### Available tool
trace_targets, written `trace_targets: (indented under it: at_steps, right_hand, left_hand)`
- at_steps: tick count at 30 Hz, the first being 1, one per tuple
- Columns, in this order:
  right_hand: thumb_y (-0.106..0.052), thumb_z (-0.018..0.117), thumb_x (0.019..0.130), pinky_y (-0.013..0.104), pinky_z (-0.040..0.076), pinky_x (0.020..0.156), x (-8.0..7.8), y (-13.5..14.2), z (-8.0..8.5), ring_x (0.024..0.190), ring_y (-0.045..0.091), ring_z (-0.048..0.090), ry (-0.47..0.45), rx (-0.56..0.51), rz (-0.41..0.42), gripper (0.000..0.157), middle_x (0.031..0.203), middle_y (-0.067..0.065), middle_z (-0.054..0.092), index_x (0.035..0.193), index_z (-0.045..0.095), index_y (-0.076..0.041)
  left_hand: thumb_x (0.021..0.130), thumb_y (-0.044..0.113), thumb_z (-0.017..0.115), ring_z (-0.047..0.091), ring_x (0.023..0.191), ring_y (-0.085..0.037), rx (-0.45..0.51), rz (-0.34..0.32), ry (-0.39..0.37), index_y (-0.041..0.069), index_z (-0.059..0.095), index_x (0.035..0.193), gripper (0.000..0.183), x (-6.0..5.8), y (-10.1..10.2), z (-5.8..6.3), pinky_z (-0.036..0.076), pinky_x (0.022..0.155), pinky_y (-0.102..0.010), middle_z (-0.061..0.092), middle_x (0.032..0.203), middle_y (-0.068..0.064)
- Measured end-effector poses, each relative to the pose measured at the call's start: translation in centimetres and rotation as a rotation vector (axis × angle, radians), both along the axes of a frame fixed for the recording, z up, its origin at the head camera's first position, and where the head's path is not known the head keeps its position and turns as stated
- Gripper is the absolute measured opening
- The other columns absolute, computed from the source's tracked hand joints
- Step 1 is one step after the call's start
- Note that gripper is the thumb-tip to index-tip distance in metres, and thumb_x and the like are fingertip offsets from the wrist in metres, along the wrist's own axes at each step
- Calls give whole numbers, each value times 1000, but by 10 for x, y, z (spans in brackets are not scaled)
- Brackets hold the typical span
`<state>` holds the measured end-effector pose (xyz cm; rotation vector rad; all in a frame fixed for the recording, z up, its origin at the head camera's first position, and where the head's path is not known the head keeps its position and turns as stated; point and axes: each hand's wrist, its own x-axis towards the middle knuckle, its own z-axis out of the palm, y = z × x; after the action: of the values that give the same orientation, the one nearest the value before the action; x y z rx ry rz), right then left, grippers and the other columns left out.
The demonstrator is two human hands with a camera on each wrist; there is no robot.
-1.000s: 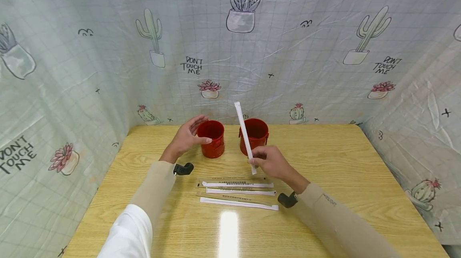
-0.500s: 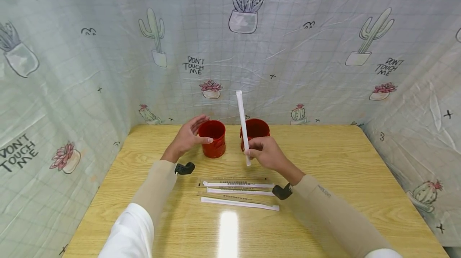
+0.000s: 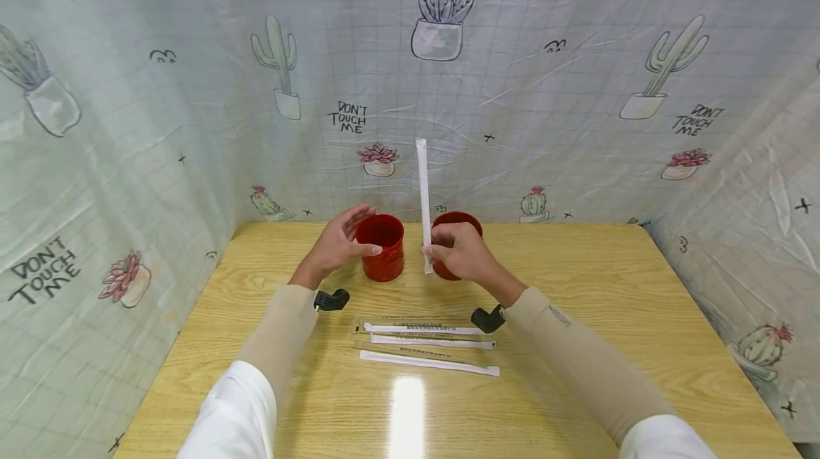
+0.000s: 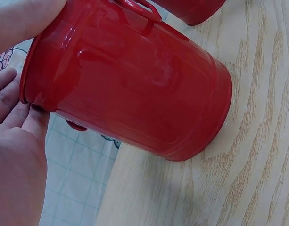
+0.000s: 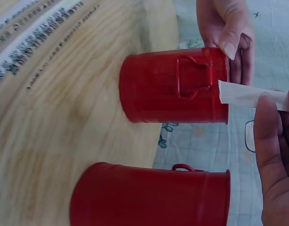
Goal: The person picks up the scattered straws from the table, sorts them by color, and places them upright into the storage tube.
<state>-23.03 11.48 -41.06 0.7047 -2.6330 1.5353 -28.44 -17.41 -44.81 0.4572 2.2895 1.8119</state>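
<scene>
The right hand (image 3: 464, 251) has thumb and fingers pinching a white paper-wrapped straw (image 3: 423, 181) near its lower end; most of its length rises nearly upright above the fingertips, with the right red bucket (image 5: 153, 200) just beyond them. The left hand (image 3: 334, 244) has thumb and fingers curved about the rim of the left red bucket (image 3: 384, 267). Several wrapped straws (image 3: 429, 363) lie on the wood-grain table (image 3: 576, 288), nearer the person than either hand's fingers.

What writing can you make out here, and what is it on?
"DON'T TOUCH ME": on the patterned curtain, three times in the head view.
Small cross marks: also on the curtain.
Rows of dark characters: on the printed paper strips, too small or blurred to read.
Small print: on the right sleeve, unreadable.
White strip in the right hand: no lettering visible.
</scene>
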Motion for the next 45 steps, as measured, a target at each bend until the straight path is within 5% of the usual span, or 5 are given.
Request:
trace_targets:
  at_steps: [5,16,32,45]
  right_hand:
    - [-2,72,95,45,65,76,-9,-6,7,81,41,73,-3,-32,18,9,88,17,76,101,76,3]
    - [-7,71,97,31,63,76,-22,-25,17,84,30,72,-58,-39,-7,11,94,14,74,107,74,-2]
    - [-3,70,97,29,62,73,-43,-58,12,80,30,69,43,-125,-11,12,94,17,74,107,73,2]
    - [-7,69,99,33,65,79,-41,-79,1,84,22,70,-27,74,37,20,103,18,77,117,72,2]
  left_hand:
    - [84,7,86,32,160,-29,-5,-1,7,7,31,163,96,-1,1,-1,26,132,-47,42,167,-8]
    - [84,7,86,32,159,-29,-5,5,2,9,32,163,95,-3,2,-4,26,132,-47,42,166,-8]
    - [85,8,85,33,159,-30,8,-4,18,8,32,163,95,1,1,-3,26,132,-48,41,167,-11]
    - [86,-2,81,32,159,-34,59,-13,4,4,30,163,92,0,0,-4,23,133,-50,41,166,-15]
